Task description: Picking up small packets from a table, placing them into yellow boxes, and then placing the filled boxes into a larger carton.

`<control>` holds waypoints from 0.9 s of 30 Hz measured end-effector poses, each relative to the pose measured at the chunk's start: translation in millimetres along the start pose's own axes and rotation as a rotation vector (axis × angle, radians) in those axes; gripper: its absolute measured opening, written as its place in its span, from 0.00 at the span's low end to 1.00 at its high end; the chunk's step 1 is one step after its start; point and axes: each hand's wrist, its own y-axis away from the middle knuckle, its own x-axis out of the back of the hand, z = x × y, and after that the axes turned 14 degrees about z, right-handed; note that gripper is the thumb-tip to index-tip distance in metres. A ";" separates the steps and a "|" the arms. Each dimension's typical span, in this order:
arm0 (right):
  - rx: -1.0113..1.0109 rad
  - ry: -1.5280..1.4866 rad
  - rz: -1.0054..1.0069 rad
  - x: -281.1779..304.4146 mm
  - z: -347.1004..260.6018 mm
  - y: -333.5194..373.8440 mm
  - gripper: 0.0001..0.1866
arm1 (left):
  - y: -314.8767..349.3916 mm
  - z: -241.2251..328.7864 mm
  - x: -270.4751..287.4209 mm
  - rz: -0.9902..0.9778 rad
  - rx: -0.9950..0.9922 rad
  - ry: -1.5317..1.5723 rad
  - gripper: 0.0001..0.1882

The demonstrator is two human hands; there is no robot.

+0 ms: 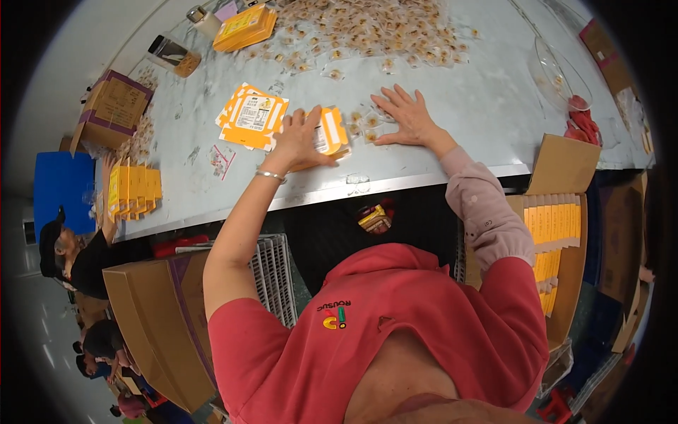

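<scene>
My left hand (302,140) lies over a yellow-and-white carton (330,131) near the table's front edge. Its fingers reach the carton's far side and its thumb the near side, so it holds the carton. My right hand (409,119) is open on the tabletop, fingers spread, with nothing seen in it. Several small clear packets (369,121) with yellowish-brown contents lie between the right hand and the carton, close to its fingertips. Flat yellow cartons (253,115) are stacked loosely left of my left hand. Whether the held carton is folded up is partly hidden.
A large heap of small packets (381,28) covers the far table. Behind left are stacked yellow cartons (244,28) and a jar (174,56). Right stand a clear bowl (554,74), a red glove (583,124) and a box of yellow cartons (554,226). At far left a person (88,251) works by upright cartons (134,187).
</scene>
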 end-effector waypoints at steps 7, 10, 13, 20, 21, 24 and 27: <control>-0.418 -1.075 0.455 -36.8 -45.4 -20.1 0.20 | -24.1 45.4 -7.8 0.039 0.000 0.027 0.55; -0.735 -1.504 0.552 -39.3 -61.3 -24.4 0.17 | -22.1 50.6 -12.1 0.144 0.030 0.126 0.54; -0.655 -1.514 0.645 3.4 -60.3 -23.7 0.19 | -19.5 29.9 -20.8 0.379 0.059 0.434 0.54; -0.249 -0.983 0.607 2.7 -93.1 9.9 0.32 | -19.4 76.9 -25.1 0.830 0.088 0.842 0.58; -0.314 -1.124 0.620 5.3 -98.7 8.6 0.33 | -18.3 75.2 -21.7 0.825 0.062 0.740 0.59; -0.358 -1.174 0.670 25.3 -92.3 8.1 0.32 | -6.5 58.8 8.1 0.653 -0.065 0.701 0.53; -0.324 -1.146 0.716 58.1 -90.8 7.4 0.28 | -10.0 55.1 25.7 0.481 -0.016 1.215 0.42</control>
